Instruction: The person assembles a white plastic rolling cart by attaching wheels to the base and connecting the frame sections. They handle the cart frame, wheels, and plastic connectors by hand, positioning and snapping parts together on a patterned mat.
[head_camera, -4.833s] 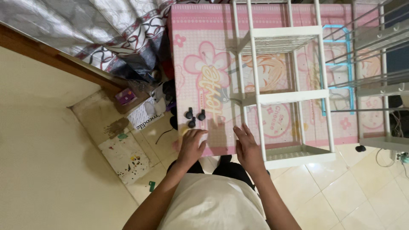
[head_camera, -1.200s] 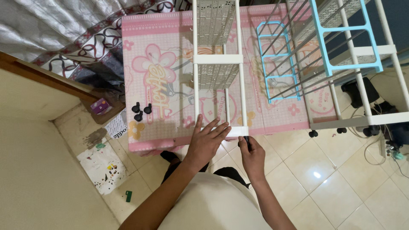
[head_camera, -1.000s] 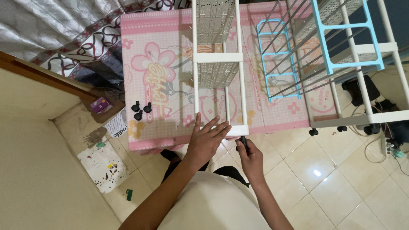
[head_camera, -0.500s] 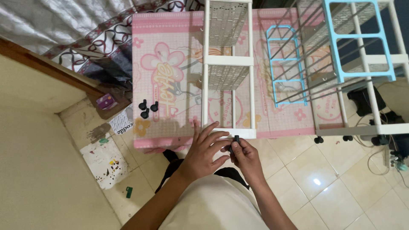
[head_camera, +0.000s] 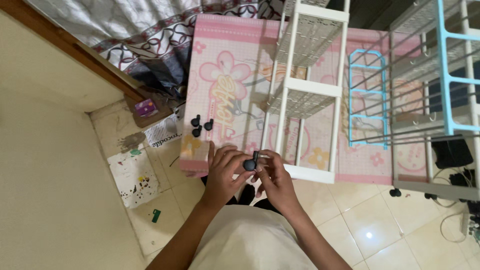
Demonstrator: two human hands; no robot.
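Observation:
My left hand [head_camera: 223, 172] and my right hand [head_camera: 272, 181] meet in front of me, both holding a small black caster wheel [head_camera: 250, 163] with a short stem. Just beyond my fingers is the bottom corner of a white wire rack [head_camera: 305, 107], which lies on a pink floral mat [head_camera: 235, 85]. Three more black caster wheels [head_camera: 200, 125] sit on the mat to the left of my hands.
A blue and white rack [head_camera: 435, 85] stands at the right, with a loose blue frame [head_camera: 367, 105] on the mat beside it. Papers [head_camera: 165, 134], a paint-stained sheet [head_camera: 132, 172] and a small green thing [head_camera: 156, 215] lie on the tile floor at left. A patterned bedcover [head_camera: 150, 35] hangs behind.
My left hand has come off the white rack's bottom corner and joined my right hand on the black caster wheel. The view has shifted so the rack sits farther right.

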